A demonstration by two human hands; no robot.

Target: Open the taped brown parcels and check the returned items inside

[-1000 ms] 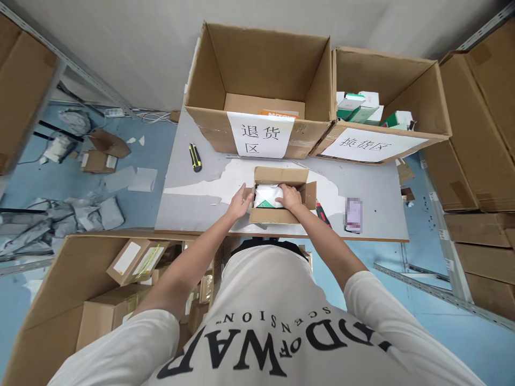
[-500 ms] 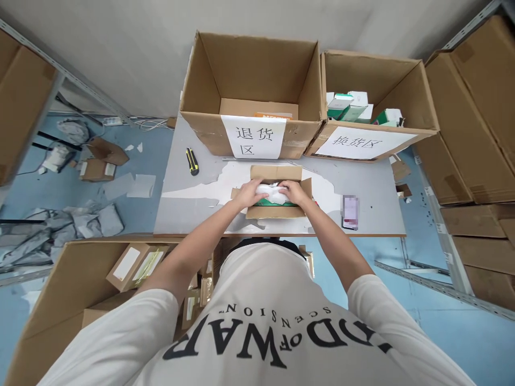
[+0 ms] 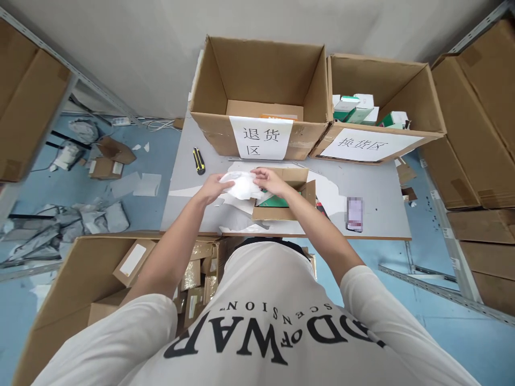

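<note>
A white, crumpled bundle of wrapping (image 3: pixel 242 186) is held above the table, left of a small open carton (image 3: pixel 277 214). My left hand (image 3: pixel 215 188) grips its left end with thumb and fingers. At its right end, my right hand (image 3: pixel 269 180) pinches the edge, with the wrist reaching over the carton. Whether anything lies inside the wrapping cannot be seen. Inside the carton a green and white box (image 3: pixel 272 201) shows, partly covered by my right hand and forearm.
A yellow and black box cutter (image 3: pixel 198 161) lies at the left and a phone (image 3: pixel 354 214) at the right. Behind stand two big labelled cartons, one on the left (image 3: pixel 209 128) and one on the right (image 3: pixel 428 127) holding several green and white boxes. A large carton (image 3: pixel 52 311) stands below left.
Both hands have lifted the white bundle out of the small carton and moved it left. The green box in the carton is more exposed.
</note>
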